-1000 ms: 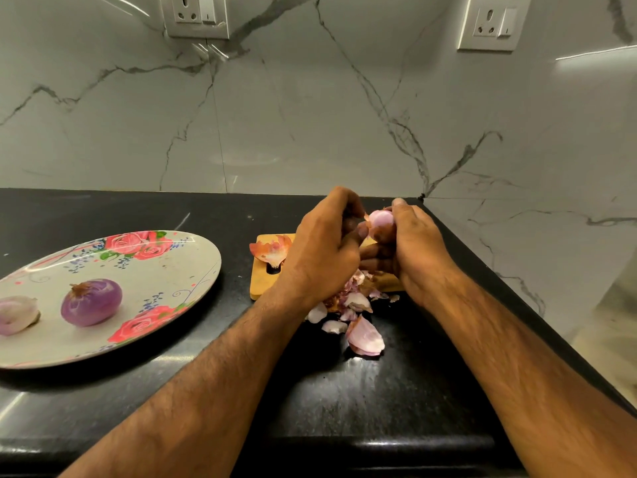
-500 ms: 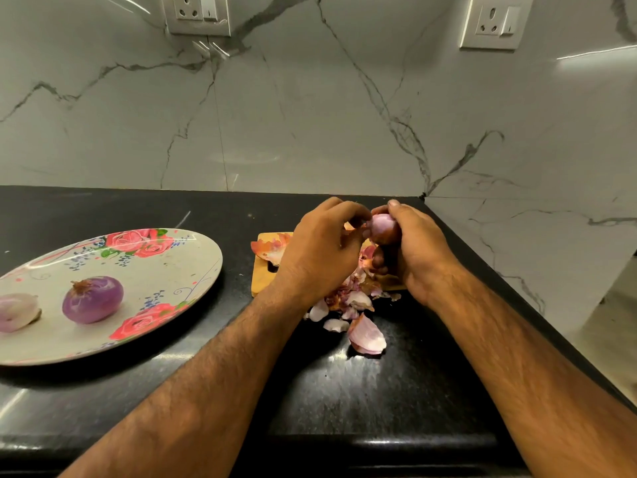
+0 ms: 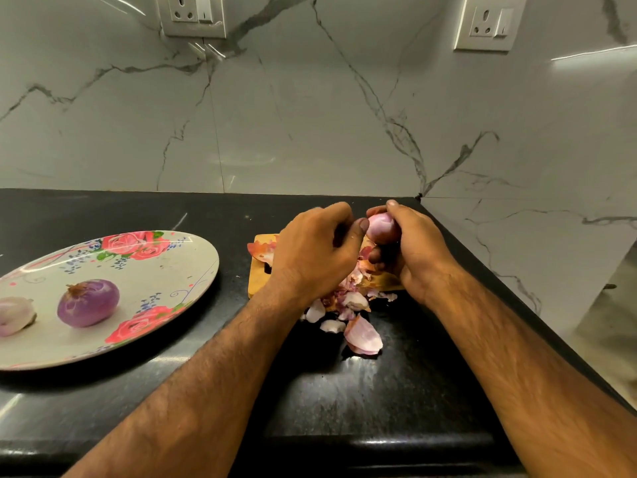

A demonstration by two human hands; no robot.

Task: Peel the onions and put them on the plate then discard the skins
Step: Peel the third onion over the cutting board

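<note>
My right hand (image 3: 417, 250) grips a small pink-purple onion (image 3: 380, 226) above a wooden cutting board (image 3: 256, 282). My left hand (image 3: 315, 250) is curled beside it, its thumb tip touching the onion's left side. A heap of onion skins (image 3: 348, 305) lies under my hands, with one large pink piece (image 3: 363, 336) on the black counter. On the left sits a floral plate (image 3: 165, 267) holding a peeled purple onion (image 3: 88, 302) and a paler onion (image 3: 15, 315) at the frame's edge.
The black counter (image 3: 379, 391) ends at a marble wall behind and a marble side wall on the right. Its front edge runs along the bottom of the view. Two wall sockets (image 3: 193, 13) (image 3: 489, 24) sit high on the wall.
Both hands have shifted slightly lower and the onion has turned in my right hand; my left thumb now presses at its side. The plate and skins are unmoved.
</note>
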